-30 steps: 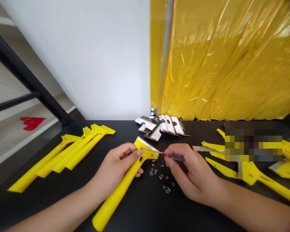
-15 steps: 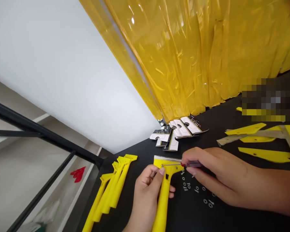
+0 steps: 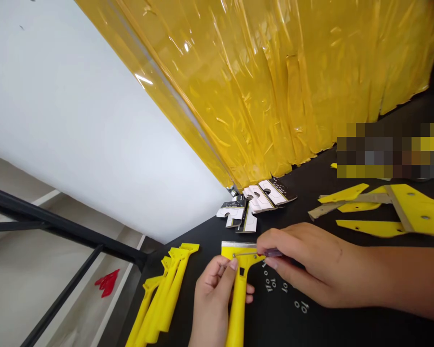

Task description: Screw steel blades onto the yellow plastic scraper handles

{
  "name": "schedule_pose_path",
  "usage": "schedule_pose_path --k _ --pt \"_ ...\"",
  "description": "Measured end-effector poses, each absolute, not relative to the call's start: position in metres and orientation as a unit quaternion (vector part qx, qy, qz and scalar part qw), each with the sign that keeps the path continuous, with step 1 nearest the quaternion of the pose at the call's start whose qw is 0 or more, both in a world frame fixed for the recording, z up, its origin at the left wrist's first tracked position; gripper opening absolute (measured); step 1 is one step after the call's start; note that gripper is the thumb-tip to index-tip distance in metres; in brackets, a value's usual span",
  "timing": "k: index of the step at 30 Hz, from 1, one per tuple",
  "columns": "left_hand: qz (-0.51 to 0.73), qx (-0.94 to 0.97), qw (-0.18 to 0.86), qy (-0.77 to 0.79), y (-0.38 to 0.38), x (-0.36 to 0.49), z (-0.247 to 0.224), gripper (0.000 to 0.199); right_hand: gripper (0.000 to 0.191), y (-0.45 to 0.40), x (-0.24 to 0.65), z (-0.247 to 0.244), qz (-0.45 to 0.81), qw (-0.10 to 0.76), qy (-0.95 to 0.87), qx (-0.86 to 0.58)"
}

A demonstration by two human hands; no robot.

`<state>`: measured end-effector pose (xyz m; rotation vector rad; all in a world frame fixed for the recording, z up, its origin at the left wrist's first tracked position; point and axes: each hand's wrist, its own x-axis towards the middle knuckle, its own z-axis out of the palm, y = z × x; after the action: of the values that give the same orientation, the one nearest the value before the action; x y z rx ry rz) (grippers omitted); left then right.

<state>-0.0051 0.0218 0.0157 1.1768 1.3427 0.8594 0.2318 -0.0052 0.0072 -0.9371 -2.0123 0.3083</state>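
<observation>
A yellow scraper [image 3: 237, 299] with a metal strip along its head is gripped by my left hand [image 3: 214, 294], the thumb near a screw on the head. Between the thumb and fingers of my right hand [image 3: 304, 265] is a small screwdriver [image 3: 274, 252] with a dark reddish handle. Its thin shaft lies across the scraper's head, the tip at the left screw. Several yellow scraper handles [image 3: 169, 289] lie side by side left of my left hand. Small screws and metal bits [image 3: 304, 307] are scattered on the black table under my right hand.
Folded black and white cards [image 3: 271, 193] lie at the table's back, below a yellow plastic curtain [image 3: 238, 86]. Yellow plates [image 3: 369, 228] and a wide yellow scraper head [image 3: 419, 207] rest at the right. A black metal frame [image 3: 75, 236] and a red object [image 3: 107, 283] are at the left.
The view has shifted, so the hands and table items appear a little further left. Both hands keep their hold on the scraper and screwdriver.
</observation>
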Motion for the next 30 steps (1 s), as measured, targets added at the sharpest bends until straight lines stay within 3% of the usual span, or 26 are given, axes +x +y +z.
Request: schedule_pose_path --k 14,24,30 --pt "0.356 0.526 0.580 0.510 0.023 -0.007 0.021 0.034 0.019 -0.004 0.238 0.005 0.149 0.430 -0.812 -0.367" --pt "0.365 0.584 0.549 0.473 0.029 -0.014 0.026 0.027 0.024 -0.003 0.242 0.016 0.043 0.422 -0.846 -0.324" --pt "0.378 0.600 0.523 0.473 0.027 -0.014 0.021 0.026 0.010 -0.003 0.243 0.031 -0.067 0.342 -0.871 -0.345"
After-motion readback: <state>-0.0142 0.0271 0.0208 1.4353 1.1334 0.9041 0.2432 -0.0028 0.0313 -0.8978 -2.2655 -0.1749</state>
